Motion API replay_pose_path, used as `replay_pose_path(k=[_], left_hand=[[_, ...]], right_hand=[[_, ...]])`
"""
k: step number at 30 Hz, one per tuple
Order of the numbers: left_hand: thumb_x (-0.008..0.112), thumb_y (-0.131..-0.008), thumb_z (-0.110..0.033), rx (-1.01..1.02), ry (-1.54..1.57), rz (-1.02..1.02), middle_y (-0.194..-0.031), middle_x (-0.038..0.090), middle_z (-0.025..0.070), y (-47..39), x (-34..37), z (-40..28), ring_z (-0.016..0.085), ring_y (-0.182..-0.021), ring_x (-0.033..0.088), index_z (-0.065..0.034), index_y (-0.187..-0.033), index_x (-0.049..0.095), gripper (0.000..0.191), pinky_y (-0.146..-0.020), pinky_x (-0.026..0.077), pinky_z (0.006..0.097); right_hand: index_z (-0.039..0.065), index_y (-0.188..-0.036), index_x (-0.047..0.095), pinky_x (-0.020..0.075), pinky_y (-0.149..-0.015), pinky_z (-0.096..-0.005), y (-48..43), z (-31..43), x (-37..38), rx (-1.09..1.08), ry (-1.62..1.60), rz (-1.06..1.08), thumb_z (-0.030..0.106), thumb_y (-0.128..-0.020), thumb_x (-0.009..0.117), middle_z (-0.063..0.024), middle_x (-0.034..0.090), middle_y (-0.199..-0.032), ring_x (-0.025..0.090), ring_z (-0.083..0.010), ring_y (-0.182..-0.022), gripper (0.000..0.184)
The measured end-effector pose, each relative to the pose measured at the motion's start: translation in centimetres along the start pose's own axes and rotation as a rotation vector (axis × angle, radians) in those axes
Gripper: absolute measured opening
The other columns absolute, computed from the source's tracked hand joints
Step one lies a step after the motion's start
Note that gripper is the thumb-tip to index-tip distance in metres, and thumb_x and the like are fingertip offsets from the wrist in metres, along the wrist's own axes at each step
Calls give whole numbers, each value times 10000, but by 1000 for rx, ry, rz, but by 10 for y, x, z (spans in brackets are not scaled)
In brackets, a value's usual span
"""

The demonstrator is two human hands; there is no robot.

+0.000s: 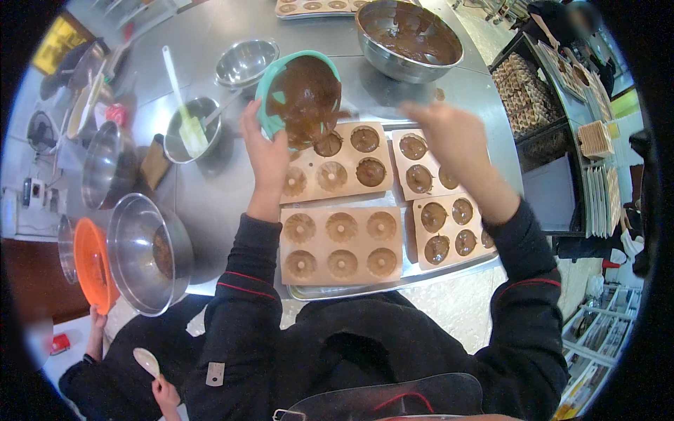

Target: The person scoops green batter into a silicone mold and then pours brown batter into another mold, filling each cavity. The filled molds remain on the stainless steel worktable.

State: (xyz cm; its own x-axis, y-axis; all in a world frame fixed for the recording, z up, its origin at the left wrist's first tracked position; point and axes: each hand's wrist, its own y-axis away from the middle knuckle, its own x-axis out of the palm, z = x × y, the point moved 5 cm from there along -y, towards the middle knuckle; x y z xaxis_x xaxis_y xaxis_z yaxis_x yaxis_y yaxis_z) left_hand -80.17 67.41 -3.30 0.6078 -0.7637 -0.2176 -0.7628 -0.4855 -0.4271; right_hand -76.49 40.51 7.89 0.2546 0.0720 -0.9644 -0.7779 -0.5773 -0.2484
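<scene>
My left hand [267, 160] holds a teal bowl [301, 97] of brown batter, tilted over a silicone mould [311, 163]. Batter hangs at the bowl's lower lip above the mould's upper cups; some cups hold batter, others are bare. My right hand [447, 139], blurred by motion, is over smaller filled moulds [454, 229] on the right tray; its fingers look curled, and whether it holds anything cannot be told. A second six-cup fluted mould [341, 246] lies unfilled nearest my body. Behind stands a large steel bowl [409, 39] with dark batter.
On the left are a steel bowl with a spatula [192, 136], a small steel bowl [246, 62] and a large steel bowl [150, 252]. A co-worker at lower left holds an orange bowl [93, 266] and a pale spoon [146, 361]. A rack [576, 173] stands right.
</scene>
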Motion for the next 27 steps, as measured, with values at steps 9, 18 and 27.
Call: replay_pose_path(k=[9,18,27], left_hand=[[491,-714,136,-284,124,93,-1307,367,159,28,-1,-22,288,-1214,467,-60,-1328,376,655,-1009,413,372],[501,-698,118,-221,189,46,-1272,394,176,46,-10,-20,306,-1224,430,-53,-1320,384,656,-1021,378,385],[508,-696,79,-102,47,22,-1287,402,222,56,-8,-22,363,-1235,395,-72,-1303,421,631,-1064,306,412]], right_hand=[[219,-987,691,484,-587,-305,-62,77,-22,-657,249,86,161,-797,587,-38,590,-771,639,-188,-762,224],[128,-816,655,475,-600,-314,-61,89,-22,-717,341,174,175,-770,607,-59,596,-768,641,-199,-745,81],[121,-914,629,489,-580,-336,-53,59,-7,-494,270,9,119,-760,616,-64,587,-756,649,-206,-725,154]])
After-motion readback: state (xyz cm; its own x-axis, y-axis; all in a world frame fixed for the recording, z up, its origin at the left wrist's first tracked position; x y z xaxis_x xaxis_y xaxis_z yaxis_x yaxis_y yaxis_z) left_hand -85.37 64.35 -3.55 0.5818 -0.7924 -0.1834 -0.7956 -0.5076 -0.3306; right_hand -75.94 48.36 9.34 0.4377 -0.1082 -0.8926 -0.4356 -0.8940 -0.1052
